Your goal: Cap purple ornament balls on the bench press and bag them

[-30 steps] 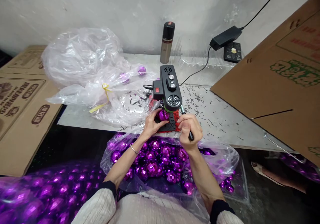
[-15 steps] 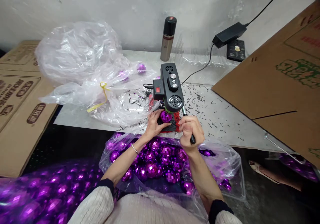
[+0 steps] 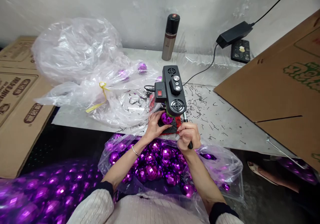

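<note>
Between the thumb and fingers of my left hand (image 3: 155,125) sits a shiny purple faceted ball (image 3: 166,118), under the head of a black bench press machine (image 3: 174,90). My right hand (image 3: 188,135) is wrapped round the machine's black-tipped lever handle (image 3: 190,145). The machine has a red switch, round silver buttons and vents on top. Its black base (image 3: 171,128) rests on a red mat (image 3: 178,121). The top of the ball is hidden by the machine's head. An open clear bag of purple balls (image 3: 151,171) lies below my forearms.
Small dark pins (image 3: 205,99) litter the white table (image 3: 225,130). A tied clear bag (image 3: 110,100) and a spray can (image 3: 170,37) stand behind. Cardboard boxes (image 3: 280,84) flank both sides. A power adapter (image 3: 234,34) lies by a phone (image 3: 240,50). Someone's foot (image 3: 262,173) shows at right.
The view has shifted slightly. My right hand and the lever handle are a little further left relative to the machine. My left hand stays at the ball.
</note>
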### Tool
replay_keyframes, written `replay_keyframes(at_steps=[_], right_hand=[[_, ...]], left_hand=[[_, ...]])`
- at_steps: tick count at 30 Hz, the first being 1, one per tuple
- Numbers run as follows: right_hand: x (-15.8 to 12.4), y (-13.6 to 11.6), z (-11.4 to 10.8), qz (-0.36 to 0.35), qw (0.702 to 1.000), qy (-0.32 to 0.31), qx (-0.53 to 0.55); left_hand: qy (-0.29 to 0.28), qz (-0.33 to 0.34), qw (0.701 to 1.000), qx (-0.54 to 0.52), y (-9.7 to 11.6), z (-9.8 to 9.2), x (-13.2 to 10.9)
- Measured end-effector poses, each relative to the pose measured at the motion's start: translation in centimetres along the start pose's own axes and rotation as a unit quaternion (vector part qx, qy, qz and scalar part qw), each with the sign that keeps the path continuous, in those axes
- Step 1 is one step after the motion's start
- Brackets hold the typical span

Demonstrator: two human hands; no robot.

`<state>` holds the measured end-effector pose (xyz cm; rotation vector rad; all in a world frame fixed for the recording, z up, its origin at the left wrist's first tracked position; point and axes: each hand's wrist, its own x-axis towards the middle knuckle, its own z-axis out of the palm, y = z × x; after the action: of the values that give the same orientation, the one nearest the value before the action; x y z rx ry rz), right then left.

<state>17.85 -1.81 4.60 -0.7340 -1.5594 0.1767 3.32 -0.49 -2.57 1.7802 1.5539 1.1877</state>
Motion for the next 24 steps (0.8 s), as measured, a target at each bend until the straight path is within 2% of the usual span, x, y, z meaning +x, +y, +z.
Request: replay_keyframes(at_steps=[13,20,24], right_hand=[[-0.2,0.3,0.0,-0.02,0.999,0.008,-0.029],[-0.5,0.9,0.3,-0.015,1.0,0.01,0.005],[-1.0,1.7,0.5,-0.05,0.999,-0.005,0.014]], left_hand=[[0.004,0.018,1.0,-0.005,-0.2,0.1,0.1],[0.011,0.023,1.0,0.009,-0.4,0.3,0.0],[0.008,0.024,1.0,0.008,-0.5,0.3,0.0]])
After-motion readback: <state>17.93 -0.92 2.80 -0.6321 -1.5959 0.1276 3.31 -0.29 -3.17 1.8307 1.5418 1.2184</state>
